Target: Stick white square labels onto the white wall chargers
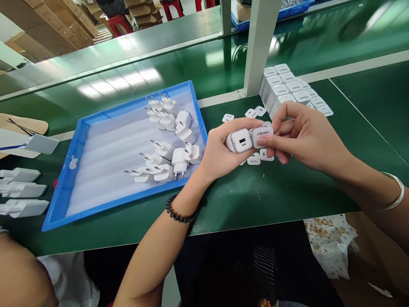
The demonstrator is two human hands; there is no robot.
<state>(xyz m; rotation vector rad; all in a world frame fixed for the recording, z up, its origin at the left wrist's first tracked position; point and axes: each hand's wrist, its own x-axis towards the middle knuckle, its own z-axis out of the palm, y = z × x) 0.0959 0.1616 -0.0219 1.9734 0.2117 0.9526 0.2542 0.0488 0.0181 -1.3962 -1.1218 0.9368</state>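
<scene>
My left hand [219,147] is closed around a white wall charger [242,141] whose end face with its ports points at me. Right beside it, in the same grip, is a second white piece, largely covered by a small label card [263,132] printed "Fibaks". My right hand [308,132] pinches this card, thumb on its front; whether the card is stuck down I cannot tell. Several loose label cards [254,159] lie on the green table around and below my hands. Behind my right hand rises a block of stacked label cards [283,87].
A blue tray [72,162] to the left holds several white plug chargers [162,149] on a pale liner. More chargers [24,190] stand at the far left, near another person's arm [24,273]. A pale upright post [260,47] rises behind my hands from the green table [287,192].
</scene>
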